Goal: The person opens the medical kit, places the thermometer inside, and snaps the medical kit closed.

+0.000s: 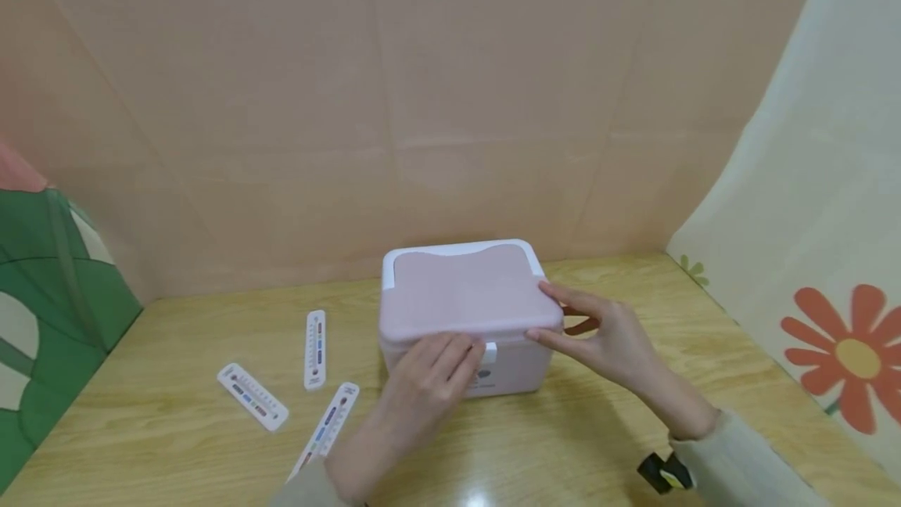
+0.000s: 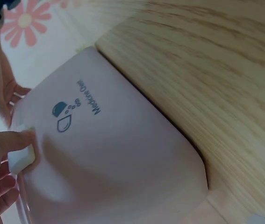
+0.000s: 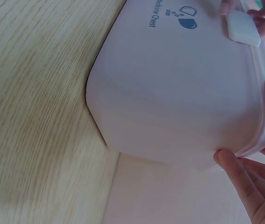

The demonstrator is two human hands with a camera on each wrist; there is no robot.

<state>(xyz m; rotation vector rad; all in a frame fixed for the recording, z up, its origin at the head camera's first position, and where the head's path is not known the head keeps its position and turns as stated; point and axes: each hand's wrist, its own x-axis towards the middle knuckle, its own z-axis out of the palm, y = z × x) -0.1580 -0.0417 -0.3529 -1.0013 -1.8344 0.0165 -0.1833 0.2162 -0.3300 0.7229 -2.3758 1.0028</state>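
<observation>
The left hand (image 1: 431, 382), fingers bent, pinches the latch (image 1: 490, 352) of the pink box (image 1: 524, 372); the right hand (image 1: 614, 337), half spread, grips the lid (image 1: 464, 292).

Three narrow white thermometers lie flat and apart on the pale wooden desk (image 1: 176, 413), each with a printed scale and coloured blocks. The far thermometer (image 1: 315, 350) points straight away from the viewer, the left thermometer (image 1: 253, 397) slants, and the near thermometer (image 1: 327, 425) leans the opposite way, its lower end hidden. A creased, peach-coloured sheet (image 1: 450, 100) rises behind the desk. On the right hangs a whitish cloth (image 1: 774, 178) printed with a red flower (image 1: 856, 359), yellow at its centre. A green cloth (image 1: 84, 280) with pale patches hangs on the left.
</observation>
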